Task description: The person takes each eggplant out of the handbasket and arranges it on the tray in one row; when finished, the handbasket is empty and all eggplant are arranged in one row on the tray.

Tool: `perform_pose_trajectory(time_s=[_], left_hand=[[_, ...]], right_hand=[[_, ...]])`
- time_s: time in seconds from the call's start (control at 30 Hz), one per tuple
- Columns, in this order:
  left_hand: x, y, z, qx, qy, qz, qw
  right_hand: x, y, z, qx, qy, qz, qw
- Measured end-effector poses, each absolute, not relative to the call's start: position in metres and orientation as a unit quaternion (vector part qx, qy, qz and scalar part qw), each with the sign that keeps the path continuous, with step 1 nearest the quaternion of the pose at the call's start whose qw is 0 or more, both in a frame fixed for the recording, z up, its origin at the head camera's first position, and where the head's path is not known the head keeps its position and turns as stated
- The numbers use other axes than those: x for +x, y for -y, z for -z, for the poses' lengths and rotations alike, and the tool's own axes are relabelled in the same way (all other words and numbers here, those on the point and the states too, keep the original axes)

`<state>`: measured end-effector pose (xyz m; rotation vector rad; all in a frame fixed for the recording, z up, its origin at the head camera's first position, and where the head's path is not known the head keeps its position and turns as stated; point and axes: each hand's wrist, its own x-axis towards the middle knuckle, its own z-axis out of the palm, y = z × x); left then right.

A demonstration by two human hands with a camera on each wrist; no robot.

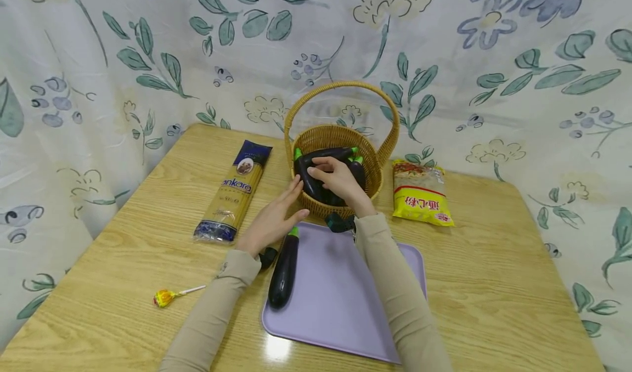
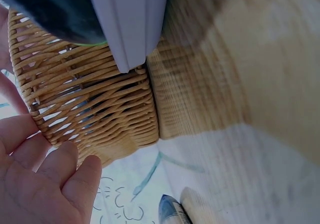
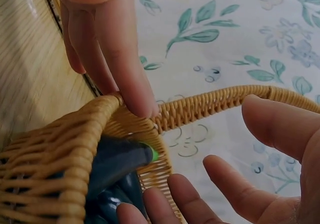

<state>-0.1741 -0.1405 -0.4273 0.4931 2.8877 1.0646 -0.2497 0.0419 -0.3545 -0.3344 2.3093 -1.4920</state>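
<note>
A wicker basket point(image 1: 377, 180) with a tall arched handle stands at the back middle, holding several dark eggplants point(image 1: 307, 179) with green stem ends. My left hand point(image 1: 274, 221) touches the basket's left rim with extended fingers; in the left wrist view its fingers point(image 2: 75, 159) lie against the woven wall. Over the basket's opening hovers my right hand point(image 1: 340, 182). In the right wrist view, its thumb and fingers point(image 3: 227, 179) are spread apart with nothing between them. Another eggplant point(image 1: 283, 276) lies along the left edge of the lilac tray point(image 1: 340, 306), beside my left wrist.
Left of the basket lies a blue-and-clear pack of spaghetti point(image 1: 232, 191). A yellow bag of pasta point(image 1: 422, 196) is to its right. A wrapped lollipop point(image 1: 165, 297) lies at the front left. Behind the table hangs a floral curtain point(image 1: 340, 37).
</note>
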Motion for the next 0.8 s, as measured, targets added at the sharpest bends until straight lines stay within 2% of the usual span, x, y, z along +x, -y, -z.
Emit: perform_pose_trajectory(time_s=[0.2, 0.53, 0.8], left_hand=[[-0.174, 0.141, 0.428, 0.163, -0.928, -0.335, 0.008], [-0.174, 0.142, 0.428, 0.157, -0.928, -0.337, 0.008], [-0.173, 0.142, 0.427, 0.157, -0.928, -0.337, 0.007]], right_hand=[[-0.252, -0.036, 0.357, -0.111, -0.816, 0.534, 0.192], [-0.260, -0.028, 0.373, -0.096, -0.804, 0.563, 0.163], [-0.263, -0.029, 0.387, -0.086, -0.811, 0.555, 0.162]])
